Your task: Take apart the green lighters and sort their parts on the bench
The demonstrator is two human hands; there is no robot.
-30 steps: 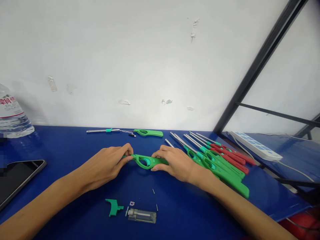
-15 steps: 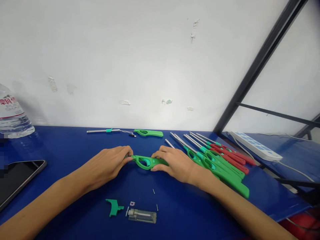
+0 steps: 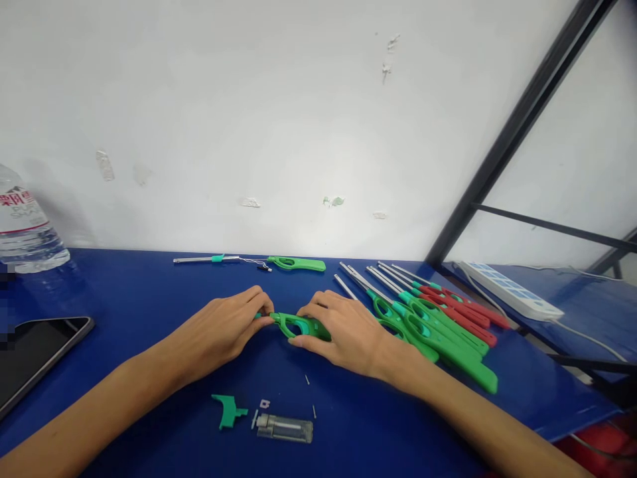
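Observation:
A green utility lighter [image 3: 317, 328] lies level between my hands over the blue table. My right hand [image 3: 346, 328] wraps its handle from above, thumb on the near side. At the trigger-loop end, my left hand [image 3: 236, 322] is closed in a pinch, with a bit of teal plastic showing between the fingers. What else those fingers cover is hidden. Nearer to me lie a loose teal trigger [image 3: 229, 411], a clear fuel tank [image 3: 285, 429], a small pale clip [image 3: 265, 403], a thin white pin [image 3: 255, 419] and two tiny screws [image 3: 314, 411].
Several green lighters [image 3: 450, 345] and red lighters [image 3: 460, 309] lie fanned at right. A green handle [image 3: 298, 264] and a metal tube [image 3: 196, 260] with wires lie by the wall. A phone [image 3: 37, 358] and water bottle [image 3: 27, 232] are left, a power strip [image 3: 512, 292] right.
My right hand has slid slightly left along the handle, covering more of it. The left hand has shifted a little right and up, and teal plastic now shows at its fingers.

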